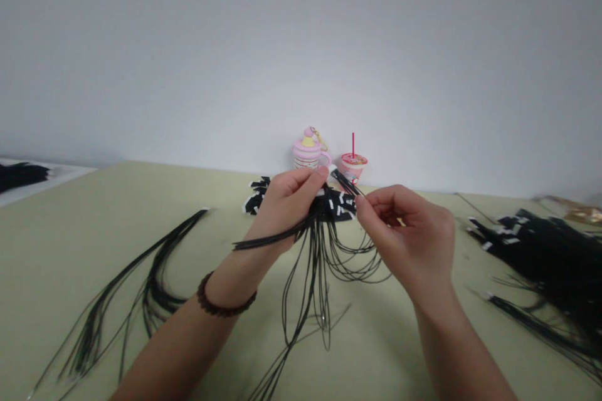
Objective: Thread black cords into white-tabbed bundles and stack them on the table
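Observation:
My left hand (pixel 294 203), wearing a dark beaded bracelet (pixel 226 301) at the wrist, is closed on a bundle of thin black cords (pixel 316 244). The cords hang in loops below it, and one thick strand lies back across the wrist. A white-tipped end of the cords (pixel 345 182) sticks out past my left thumb. My right hand (pixel 407 225) pinches that short black section between thumb and forefinger, just right of the left hand. Behind the hands lies a pile of black pieces with white ends (pixel 343 203), partly covered by them.
A loose bundle of black cords (pixel 160 263) lies on the pale green table (pixel 226 188) at left. A larger heap of black cords (pixel 540 250) is at right. A pink toy cup (pixel 306 153) and a small cup with a red straw (pixel 353 166) stand by the wall.

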The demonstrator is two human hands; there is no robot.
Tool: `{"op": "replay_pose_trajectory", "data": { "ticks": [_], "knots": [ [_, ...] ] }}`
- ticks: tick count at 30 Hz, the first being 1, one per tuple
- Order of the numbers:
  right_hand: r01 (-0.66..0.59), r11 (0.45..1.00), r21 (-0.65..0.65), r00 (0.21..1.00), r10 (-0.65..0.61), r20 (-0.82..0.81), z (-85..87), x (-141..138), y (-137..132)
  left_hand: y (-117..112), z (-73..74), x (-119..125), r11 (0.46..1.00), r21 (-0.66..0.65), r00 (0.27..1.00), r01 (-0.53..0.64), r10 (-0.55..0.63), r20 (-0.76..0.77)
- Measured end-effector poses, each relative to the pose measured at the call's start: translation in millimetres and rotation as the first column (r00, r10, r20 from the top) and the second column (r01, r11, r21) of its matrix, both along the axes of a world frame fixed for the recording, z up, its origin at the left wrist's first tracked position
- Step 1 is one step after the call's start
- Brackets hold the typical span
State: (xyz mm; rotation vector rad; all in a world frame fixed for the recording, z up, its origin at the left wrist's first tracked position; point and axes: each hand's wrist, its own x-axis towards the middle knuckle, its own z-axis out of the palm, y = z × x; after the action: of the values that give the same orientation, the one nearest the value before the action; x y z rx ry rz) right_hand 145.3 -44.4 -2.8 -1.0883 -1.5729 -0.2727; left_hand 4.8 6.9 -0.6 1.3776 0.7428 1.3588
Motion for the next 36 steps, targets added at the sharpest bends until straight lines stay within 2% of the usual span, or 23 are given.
{"op": "replay_pose_trajectory", "data": {
  "ticks": [11, 29, 33, 36],
  "knots": [
    [-0.011, 0.999, -0.053, 0.999, 0.01, -0.031, 1.6, 1.0, -1.4, 0.6, -2.3, -1.8, 0.984, 0.161, 0.987, -0.079, 0.1, -0.123],
    [-0.057, 0.993, -0.102, 0.998, 0.054, -0.037, 0.8, 0.5, 0.9, -1.9, -1.7, -4.5, 0.971, 0.221, 0.972, -0.089, 0.134, -0.195],
    [-0.135, 0.975, -0.178, 0.988, 0.119, -0.099, 0.4, 1.4, 0.3, -3.3, 0.0, -5.3, 0.96, 0.271, 0.97, -0.076, 0.135, -0.204],
    [-0.275, 0.914, -0.297, 0.95, 0.21, -0.233, 1.6, 4.4, 2.1, -4.2, 0.9, -5.9, 0.949, 0.305, 0.964, -0.085, 0.156, -0.217]
  ]
}}
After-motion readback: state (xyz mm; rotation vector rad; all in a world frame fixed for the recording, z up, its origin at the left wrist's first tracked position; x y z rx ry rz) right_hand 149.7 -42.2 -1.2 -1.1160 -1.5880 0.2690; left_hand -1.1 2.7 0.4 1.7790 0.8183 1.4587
